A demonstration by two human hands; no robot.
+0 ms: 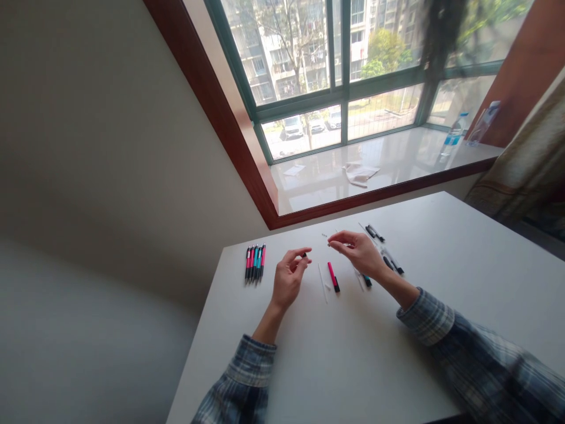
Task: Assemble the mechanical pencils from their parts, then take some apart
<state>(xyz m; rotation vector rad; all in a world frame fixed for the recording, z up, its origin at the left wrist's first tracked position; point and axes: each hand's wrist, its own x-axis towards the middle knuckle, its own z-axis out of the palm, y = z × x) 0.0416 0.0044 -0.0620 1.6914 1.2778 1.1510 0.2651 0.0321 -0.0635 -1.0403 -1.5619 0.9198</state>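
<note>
My left hand (289, 278) pinches a small black pen part (304, 255) between thumb and fingertips. My right hand (359, 252) reaches in from the right, its thumb and forefinger pinched close together; anything between them is too small to tell. Between the hands lie a pink-and-black pen barrel (333, 277) and a thin white refill tube (322, 282). Several assembled pink and teal mechanical pens (255, 263) sit side by side to the left. Black pen pieces (375, 233) and other thin parts lie beyond my right hand, with a teal-tipped piece (366, 281) just below it.
The pens lie on a white table (353, 353) whose far corner meets the wall below a wooden-framed window (344, 100). A water bottle (455, 134) and some papers (359, 173) stand on the sill. A curtain (525, 159) hangs at the right.
</note>
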